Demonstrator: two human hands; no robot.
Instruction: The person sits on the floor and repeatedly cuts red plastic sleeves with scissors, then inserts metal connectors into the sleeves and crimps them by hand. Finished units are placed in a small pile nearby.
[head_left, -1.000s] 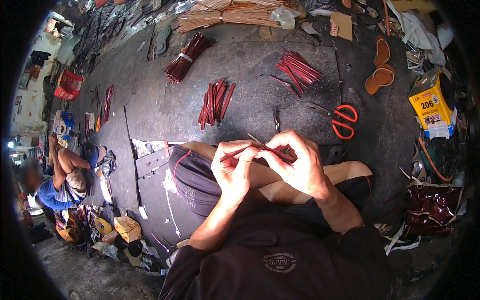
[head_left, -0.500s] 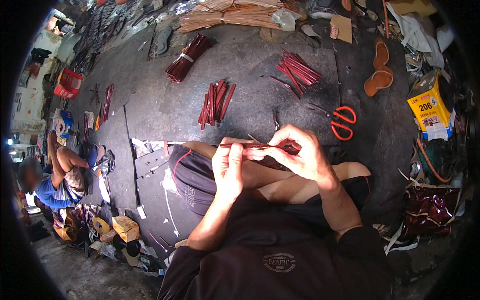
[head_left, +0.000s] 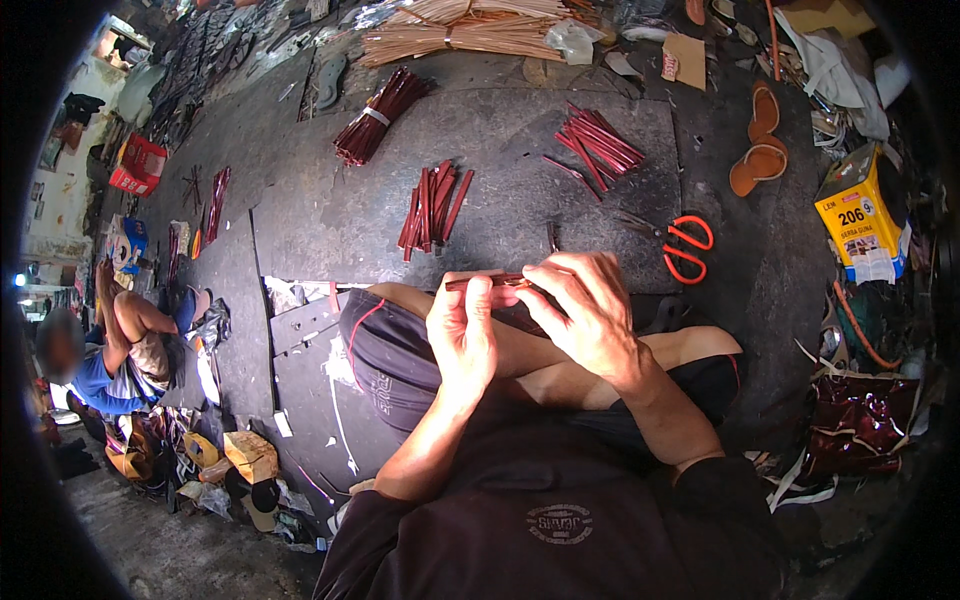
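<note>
Above my crossed legs, my left hand (head_left: 463,330) pinches a dark red glossy strip (head_left: 484,282) between thumb and fingers. My right hand (head_left: 585,312) closes on the strip's other end, its fingers covering much of it. Beyond my hands lies a loose pile of short dark red strips (head_left: 432,212). A second pile of red strips (head_left: 598,145) is farther to the right. At the far left of these rests a bundle of longer red strips (head_left: 380,118), tied with a white band. Orange-handled scissors (head_left: 687,248) lie to the right of my right hand.
A pair of brown sandals (head_left: 758,160) and a yellow box (head_left: 862,215) stand at the right. Pale bundled sticks (head_left: 470,35) lie at the far edge. A dark red shiny bag (head_left: 862,420) is at lower right. Another person (head_left: 125,350) sits at the left.
My right hand has turned over and shifted slightly left along the strip, its fingers now hiding more of it. My left hand keeps its pinch, nearly in place.
</note>
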